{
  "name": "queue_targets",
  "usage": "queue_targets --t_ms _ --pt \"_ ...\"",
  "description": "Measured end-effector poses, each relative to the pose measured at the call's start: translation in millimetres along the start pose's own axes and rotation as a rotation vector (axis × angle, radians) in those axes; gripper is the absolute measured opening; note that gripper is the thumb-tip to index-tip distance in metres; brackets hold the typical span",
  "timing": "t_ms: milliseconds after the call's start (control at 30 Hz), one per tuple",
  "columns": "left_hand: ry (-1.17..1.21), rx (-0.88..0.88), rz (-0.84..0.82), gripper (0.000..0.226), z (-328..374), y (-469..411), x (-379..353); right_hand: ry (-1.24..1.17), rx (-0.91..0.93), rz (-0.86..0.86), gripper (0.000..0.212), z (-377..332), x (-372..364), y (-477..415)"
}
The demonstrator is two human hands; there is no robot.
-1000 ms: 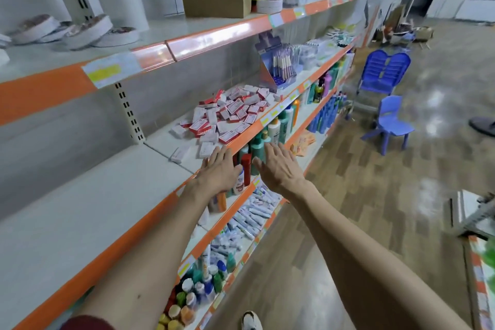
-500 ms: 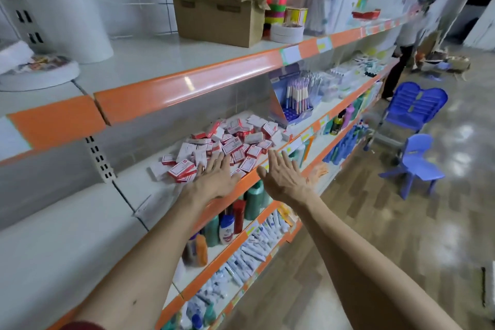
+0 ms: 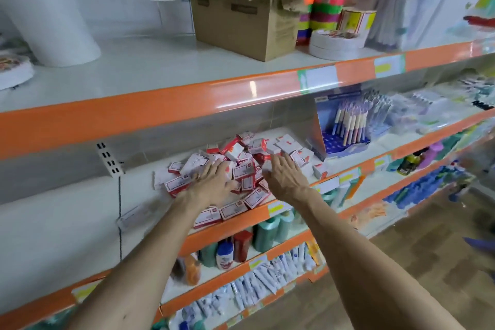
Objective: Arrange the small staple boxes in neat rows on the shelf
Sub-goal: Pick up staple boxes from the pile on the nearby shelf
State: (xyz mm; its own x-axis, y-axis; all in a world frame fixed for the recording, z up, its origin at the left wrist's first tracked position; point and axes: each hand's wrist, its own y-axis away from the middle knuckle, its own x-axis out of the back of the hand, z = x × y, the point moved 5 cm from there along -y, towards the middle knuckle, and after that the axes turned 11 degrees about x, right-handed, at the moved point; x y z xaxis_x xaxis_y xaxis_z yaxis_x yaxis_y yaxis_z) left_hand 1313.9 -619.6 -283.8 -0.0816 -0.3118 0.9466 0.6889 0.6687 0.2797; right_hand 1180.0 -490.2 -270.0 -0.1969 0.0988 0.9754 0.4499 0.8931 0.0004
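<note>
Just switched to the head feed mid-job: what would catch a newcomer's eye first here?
The jumbled heap of red-and-white staple boxes on the middle shelf, none in rows yet. Two arms reach into it, the left hand flat on the heap's left part, the right hand open over its right part. Above, an open cardboard box stands on the top shelf.

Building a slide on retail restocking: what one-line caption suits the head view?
Open left hand and open right hand reach over jumbled staple boxes on an orange-edged shelf beside a pen display.
</note>
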Motion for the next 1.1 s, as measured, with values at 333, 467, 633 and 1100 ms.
queue_targets --t_ms 333,467,633,1100 --pt "0.109 0.333 0.070 0.067 -74.3 0.4 9.1 -0.055 0.218 -0.060 0.046 -27.2 -16.9 -58.5" --pt "0.142 0.352 0.101 0.064 -84.5 -5.1 15.7 -0.030 0.255 -0.079 0.049 -36.1 -25.7 -74.3" --pt "0.172 0.371 0.083 0.062 -91.3 -7.7 6.8 -0.039 0.232 -0.083 0.049 -31.3 -30.3 -87.1" --pt "0.305 0.418 0.089 0.048 -96.7 -10.4 -8.2 0.035 0.257 -0.157 0.062 -45.7 -48.2 -91.7"
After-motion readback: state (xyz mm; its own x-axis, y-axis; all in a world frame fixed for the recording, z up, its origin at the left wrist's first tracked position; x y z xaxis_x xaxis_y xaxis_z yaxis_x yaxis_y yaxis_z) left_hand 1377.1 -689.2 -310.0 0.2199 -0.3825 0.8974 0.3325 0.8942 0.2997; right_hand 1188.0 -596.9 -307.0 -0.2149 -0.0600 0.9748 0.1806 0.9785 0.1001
